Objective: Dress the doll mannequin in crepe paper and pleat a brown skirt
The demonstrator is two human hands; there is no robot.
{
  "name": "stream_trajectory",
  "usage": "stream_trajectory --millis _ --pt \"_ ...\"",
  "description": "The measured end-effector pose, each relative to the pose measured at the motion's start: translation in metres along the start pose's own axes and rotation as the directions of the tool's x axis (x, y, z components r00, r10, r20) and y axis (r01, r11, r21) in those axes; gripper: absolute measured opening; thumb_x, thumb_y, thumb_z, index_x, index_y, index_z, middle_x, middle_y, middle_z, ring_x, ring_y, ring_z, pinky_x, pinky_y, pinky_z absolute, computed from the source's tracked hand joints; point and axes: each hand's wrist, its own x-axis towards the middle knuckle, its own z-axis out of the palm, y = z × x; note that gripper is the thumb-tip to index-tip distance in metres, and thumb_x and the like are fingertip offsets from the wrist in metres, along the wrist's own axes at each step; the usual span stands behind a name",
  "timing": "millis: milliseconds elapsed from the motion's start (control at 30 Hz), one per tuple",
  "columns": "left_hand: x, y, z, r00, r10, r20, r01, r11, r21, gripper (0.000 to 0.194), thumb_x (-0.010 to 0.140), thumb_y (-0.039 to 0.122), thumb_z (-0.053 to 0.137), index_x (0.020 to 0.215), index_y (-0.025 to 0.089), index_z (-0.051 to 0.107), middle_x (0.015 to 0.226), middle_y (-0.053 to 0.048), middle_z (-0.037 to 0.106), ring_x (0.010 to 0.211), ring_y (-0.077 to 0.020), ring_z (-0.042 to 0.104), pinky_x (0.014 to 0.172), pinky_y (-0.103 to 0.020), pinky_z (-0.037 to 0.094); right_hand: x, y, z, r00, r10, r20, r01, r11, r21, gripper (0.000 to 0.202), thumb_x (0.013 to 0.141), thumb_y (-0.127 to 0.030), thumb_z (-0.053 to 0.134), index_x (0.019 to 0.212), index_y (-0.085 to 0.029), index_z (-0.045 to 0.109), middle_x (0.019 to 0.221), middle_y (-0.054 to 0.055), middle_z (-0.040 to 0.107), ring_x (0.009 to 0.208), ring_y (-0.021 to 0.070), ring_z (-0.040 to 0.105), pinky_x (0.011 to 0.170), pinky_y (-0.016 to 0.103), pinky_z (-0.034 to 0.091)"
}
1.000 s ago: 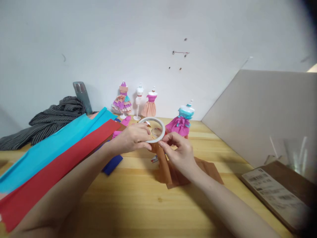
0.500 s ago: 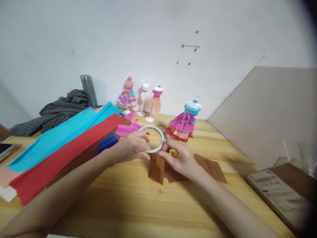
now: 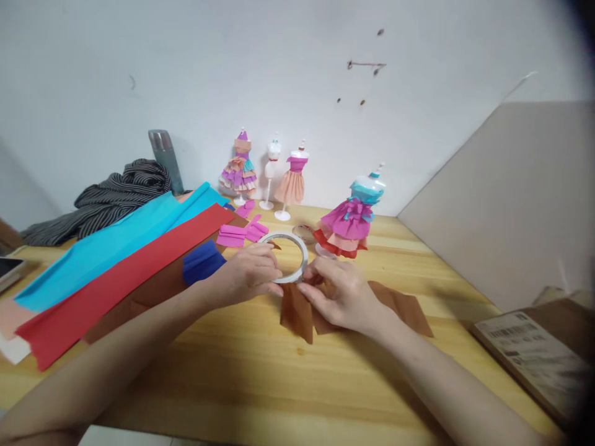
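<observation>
A white roll of tape (image 3: 304,249) is held up over the table, its ring facing me. My left hand (image 3: 251,270) grips the roll's left side, fingers curled round it. At the roll's lower right, the thumb and forefinger of my right hand (image 3: 337,291) pinch together; whether they hold the tape's end or the roll's edge is too small to tell. Beneath and behind my right hand lie brown crepe paper pieces (image 3: 297,314). Just beyond stands a small dress form in a pink, peach and red ruffled skirt (image 3: 346,224).
Long crepe paper strips, blue (image 3: 106,244) and red (image 3: 130,272), cover the left side. Three more small dress forms (image 3: 290,186) stand by the wall. A bottle (image 3: 166,161) and striped cloth (image 3: 121,192) are at back left. A cardboard package (image 3: 525,347) lies right.
The camera view has shifted slightly. Both hands stay at the tape roll, with only small finger movement at its lower right edge.
</observation>
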Motion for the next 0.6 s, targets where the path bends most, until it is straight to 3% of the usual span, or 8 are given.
stream_trajectory --millis 167,400,500,600 --pt "0.005 0.006 -0.004 0.999 0.028 0.027 -0.033 0.985 0.168 0.029 0.092 0.035 0.056 0.075 0.015 0.067 0.068 -0.004 0.063 0.074 -0.0165 0.057 0.090 -0.036 0.049 0.002 -0.002 0.000 0.998 0.056 -0.037 -0.056 0.998 -0.002 0.017 0.085 -0.017 0.057 0.070 -0.020 0.049 0.057 -0.002 0.056 0.049 0.0102 0.051 0.048 0.022 0.040" --pt "0.002 0.003 -0.003 0.999 0.047 0.009 -0.048 0.970 0.238 0.030 0.092 0.033 0.055 0.072 0.014 0.065 0.064 -0.002 0.062 0.071 -0.0160 0.055 0.090 -0.035 0.048 0.001 0.002 0.007 0.997 0.059 -0.056 -0.061 0.997 -0.038 0.014 0.081 -0.010 0.052 0.072 -0.020 0.049 0.058 -0.001 0.059 0.049 0.0110 0.052 0.048 0.022 0.039" --pt "0.000 0.001 0.000 0.999 -0.008 0.032 0.001 0.979 0.202 0.029 0.091 0.034 0.058 0.072 0.014 0.065 0.066 -0.003 0.063 0.073 -0.0169 0.055 0.083 -0.033 0.048 0.000 0.005 0.011 0.995 0.073 -0.066 -0.077 0.995 -0.068 0.015 0.078 -0.008 0.050 0.070 -0.021 0.049 0.058 -0.001 0.057 0.049 0.0113 0.049 0.048 0.023 0.037" --pt "-0.001 -0.001 0.002 0.984 -0.154 0.083 0.154 0.988 0.016 0.028 0.089 0.036 0.061 0.072 0.014 0.068 0.068 -0.004 0.063 0.075 -0.0168 0.057 0.076 -0.029 0.047 0.000 0.013 0.009 0.991 0.132 -0.033 -0.133 0.990 -0.051 0.015 0.075 -0.009 0.050 0.066 -0.021 0.047 0.056 -0.002 0.054 0.049 0.0111 0.047 0.048 0.023 0.036"
